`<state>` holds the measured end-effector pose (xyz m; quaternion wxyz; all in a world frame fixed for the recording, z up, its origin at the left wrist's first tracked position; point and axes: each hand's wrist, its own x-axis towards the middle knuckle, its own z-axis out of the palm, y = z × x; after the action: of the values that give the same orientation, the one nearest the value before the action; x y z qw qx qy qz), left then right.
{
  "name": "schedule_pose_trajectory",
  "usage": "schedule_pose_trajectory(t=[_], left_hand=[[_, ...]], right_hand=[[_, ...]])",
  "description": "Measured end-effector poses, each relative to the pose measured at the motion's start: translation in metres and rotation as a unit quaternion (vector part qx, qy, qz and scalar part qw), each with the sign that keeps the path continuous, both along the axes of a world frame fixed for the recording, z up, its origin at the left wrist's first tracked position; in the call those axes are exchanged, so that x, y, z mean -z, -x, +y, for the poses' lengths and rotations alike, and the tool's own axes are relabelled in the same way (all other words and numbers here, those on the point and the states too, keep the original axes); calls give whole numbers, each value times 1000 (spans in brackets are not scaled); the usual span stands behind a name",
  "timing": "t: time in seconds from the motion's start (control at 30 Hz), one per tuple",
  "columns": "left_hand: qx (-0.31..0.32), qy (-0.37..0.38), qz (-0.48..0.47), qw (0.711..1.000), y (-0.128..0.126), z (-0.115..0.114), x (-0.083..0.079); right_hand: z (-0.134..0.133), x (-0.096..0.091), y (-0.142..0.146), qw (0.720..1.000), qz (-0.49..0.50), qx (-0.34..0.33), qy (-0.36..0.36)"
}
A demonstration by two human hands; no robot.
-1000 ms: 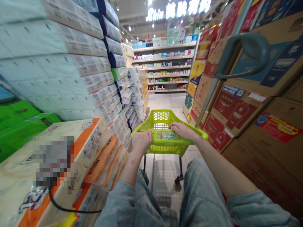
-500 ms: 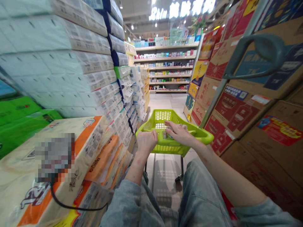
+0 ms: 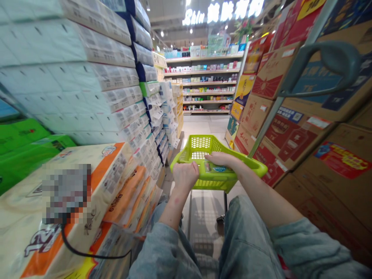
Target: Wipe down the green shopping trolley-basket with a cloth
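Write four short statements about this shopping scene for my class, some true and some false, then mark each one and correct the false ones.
1. The left hand and the right hand are both on the rim of a lime-green plastic shopping basket. True.
2. The wrapped paper tissue packs are stacked on the person's right. False: they are stacked on the left, and cardboard cartons stand on the right.
3. Shelves of small packaged goods stand at the far end of the aisle. True.
4. The floor is carpeted. False: it is laid with pale floor tiles.
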<state>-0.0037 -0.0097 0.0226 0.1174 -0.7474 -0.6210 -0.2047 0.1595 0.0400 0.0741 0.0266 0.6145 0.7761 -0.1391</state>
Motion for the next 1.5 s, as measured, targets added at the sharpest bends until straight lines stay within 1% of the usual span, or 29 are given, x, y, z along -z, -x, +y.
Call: schedule_pose_trajectory(t=[0.07, 0.1, 0.23, 0.33, 0.43, 0.47, 0.53, 0.6, 0.7, 0.77, 0.8, 0.9, 0.97, 1.07, 1.17, 1.27, 1.33, 1.4, 1.5], left_hand=[[-3, 2, 6, 1000, 0, 0, -1], [-6, 1, 10, 1000, 1, 0, -1], [-19, -1, 14, 1000, 1, 2, -1], [-22, -2, 12, 1000, 0, 2, -1], [-22, -7, 15, 1000, -2, 1, -1], [-21, -9, 16, 1000, -3, 0, 0], [-23, -11, 18, 1000, -6, -2, 0], [-27, -12, 16, 999, -9, -3, 0], [-24, -14, 11, 1000, -11, -5, 1], [-21, -14, 10, 1000, -12, -5, 1], [-22, -14, 10, 1000, -12, -5, 1], [-28, -14, 11, 999, -11, -4, 0], [-28, -12, 10, 999, -11, -4, -1], [-22, -12, 6, 1000, -12, -5, -1], [-23, -13, 1, 1000, -11, -4, -1], [-24, -16, 3, 1000, -9, -3, 0], [-19, -17, 8, 1000, -8, -4, 1], [-13, -15, 12, 1000, -6, -5, 1], [-8, -11, 11, 1000, -3, -7, 2]], right_hand=[[1, 1, 3, 999, 35, -13, 12], [-1, 2, 3, 999, 50, -16, 5], [-20, 10, 2, 991, 103, -39, -74], [-41, 18, 2, 977, 140, -72, -141], [-53, 22, 4, 968, 132, -79, -200], [-54, 22, 5, 970, 120, -69, -200], [-48, 16, 7, 980, 93, -44, -168], [-37, 7, 9, 991, 67, -28, -111], [-19, -3, 12, 998, 47, -37, -31], [-16, -5, 13, 998, 43, -43, -18], [-18, -3, 13, 998, 43, -44, -32], [-36, 8, 12, 990, 44, -43, -127], [-54, 19, 10, 975, 52, -46, -213], [-80, 42, 6, 935, 66, -47, -344], [-97, 72, -1, 895, 58, -52, -440], [-100, 101, -11, 872, 27, -63, -484], [-98, 113, -18, 866, 14, -69, -494], [-95, 117, -24, 864, 18, -79, -497], [-93, 110, -31, 868, 42, -69, -491]])
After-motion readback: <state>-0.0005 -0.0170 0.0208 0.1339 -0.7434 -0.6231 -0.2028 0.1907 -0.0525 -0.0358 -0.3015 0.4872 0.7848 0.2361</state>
